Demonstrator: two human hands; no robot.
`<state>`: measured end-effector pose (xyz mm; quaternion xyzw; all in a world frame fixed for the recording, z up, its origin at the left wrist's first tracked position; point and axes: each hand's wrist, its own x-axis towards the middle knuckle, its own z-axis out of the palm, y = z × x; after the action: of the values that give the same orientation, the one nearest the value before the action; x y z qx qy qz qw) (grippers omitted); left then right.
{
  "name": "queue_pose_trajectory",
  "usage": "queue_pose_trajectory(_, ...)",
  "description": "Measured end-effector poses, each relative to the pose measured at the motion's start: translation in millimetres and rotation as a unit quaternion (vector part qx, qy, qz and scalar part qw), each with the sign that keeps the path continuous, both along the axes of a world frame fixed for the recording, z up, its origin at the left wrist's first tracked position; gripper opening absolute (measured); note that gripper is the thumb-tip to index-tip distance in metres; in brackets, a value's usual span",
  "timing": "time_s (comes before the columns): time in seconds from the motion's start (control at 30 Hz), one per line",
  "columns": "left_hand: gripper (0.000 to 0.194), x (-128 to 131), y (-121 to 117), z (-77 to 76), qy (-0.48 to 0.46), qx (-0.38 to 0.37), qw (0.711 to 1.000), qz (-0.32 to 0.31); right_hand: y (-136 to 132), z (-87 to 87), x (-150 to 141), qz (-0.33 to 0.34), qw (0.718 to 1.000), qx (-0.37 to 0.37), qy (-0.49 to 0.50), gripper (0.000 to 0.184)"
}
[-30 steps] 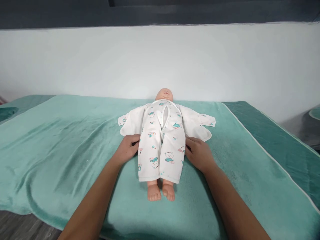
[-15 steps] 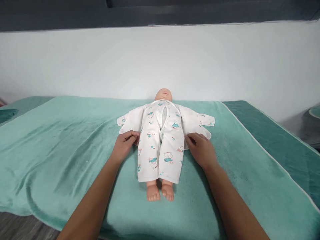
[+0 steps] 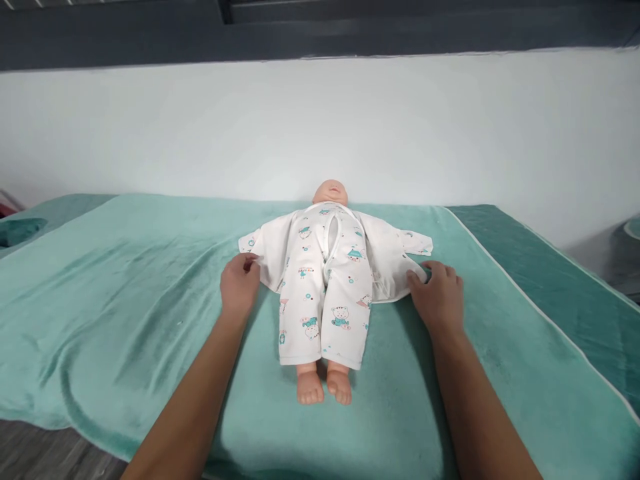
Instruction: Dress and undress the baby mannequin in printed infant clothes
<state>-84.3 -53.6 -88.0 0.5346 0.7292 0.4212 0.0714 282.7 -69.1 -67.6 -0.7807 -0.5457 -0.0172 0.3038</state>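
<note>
A baby doll point(image 3: 331, 192) lies on its back on a teal blanket point(image 3: 125, 287), head toward the wall, bare feet toward me. It wears white printed trousers point(image 3: 325, 307), and a white printed shirt point(image 3: 387, 250) lies spread open under it. My left hand point(image 3: 239, 285) pinches the shirt's left lower corner between thumb and fingers. On the other side, my right hand point(image 3: 439, 293) is closed on the shirt's right lower corner.
A white wall runs just behind the doll's head. A darker green cover point(image 3: 545, 267) shows along the blanket's right edge, and the blanket's front edge hangs over a grey floor point(image 3: 45, 453) at bottom left.
Both hands slid outward from beside the doll's hips to the shirt's lower corners and took hold of them. The shirt's flaps are pulled a little wider.
</note>
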Motion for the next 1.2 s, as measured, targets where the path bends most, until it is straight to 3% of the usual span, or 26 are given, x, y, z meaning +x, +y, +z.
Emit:
queue_pose_trajectory(0.1, 0.038, -2, 7, -0.8, 0.097, -0.046, 0.991, 0.085, 0, 5.0, 11, -0.06, 0.995, -0.072, -0.02, 0.053)
queue_pose_trajectory(0.23, 0.048, 4, 10, 1.5, 0.145, -0.104, 0.976, 0.129, 5, 13.2, 18, -0.046, 0.987, -0.146, 0.045, 0.028)
queue_pose_trajectory(0.33, 0.041, 7, 10, 2.5, 0.142, -0.117, 0.974, 0.129, 15, 20.8, 10, 0.031, 0.969, -0.016, 0.244, 0.028)
queue_pose_trajectory(0.43, 0.031, 5, 11, 1.4, 0.135, -0.104, 0.98, 0.107, 19, 38.1, -23, 0.152, 0.879, 0.157, 0.423, 0.03)
queue_pose_trajectory(0.47, 0.028, 4, 11, 0.8, 0.13, -0.096, 0.982, 0.098, 17, 45.9, -39, 0.188, 0.866, 0.179, 0.428, 0.029)
queue_pose_trajectory(0.53, 0.025, 1, 11, -0.6, 0.108, -0.08, 0.987, 0.085, 10, 61.1, -71, 0.28, 0.868, 0.17, 0.373, 0.025)
queue_pose_trajectory(0.6, 0.024, -1, 10, -1.7, 0.069, -0.066, 0.992, 0.079, -1, 71.2, -96, 0.406, 0.875, 0.112, 0.238, 0.022)
queue_pose_trajectory(0.67, 0.025, -3, 9, -2.6, 0.031, -0.058, 0.995, 0.076, -10, 73.4, -109, 0.478, 0.867, 0.074, 0.121, 0.022)
queue_pose_trajectory(0.77, 0.024, -5, 9, -3.7, -0.004, -0.047, 0.996, 0.08, -20, 67.5, -106, 0.495, 0.86, 0.08, 0.098, 0.019)
queue_pose_trajectory(0.9, 0.019, -6, 11, -5.5, -0.034, -0.014, 0.997, 0.067, -34, 55.9, -86, 0.407, 0.875, 0.146, 0.216, 0.015)
queue_pose_trajectory(0.97, 0.02, -6, 12, -6.5, -0.039, -0.004, 0.997, 0.06, -49, 46.3, -78, 0.383, 0.88, 0.162, 0.232, 0.014)
queue_pose_trajectory(1.07, 0.024, -7, 12, -7.5, -0.046, -0.002, 0.997, 0.057, -85, 23.4, -72, 0.405, 0.88, 0.137, 0.206, 0.007)
queue_pose_trajectory(1.2, 0.026, -8, 13, -7.8, -0.059, 0.0, 0.997, 0.057, -132, -8.6, -72, 0.393, 0.908, 0.068, 0.128, 0.033)
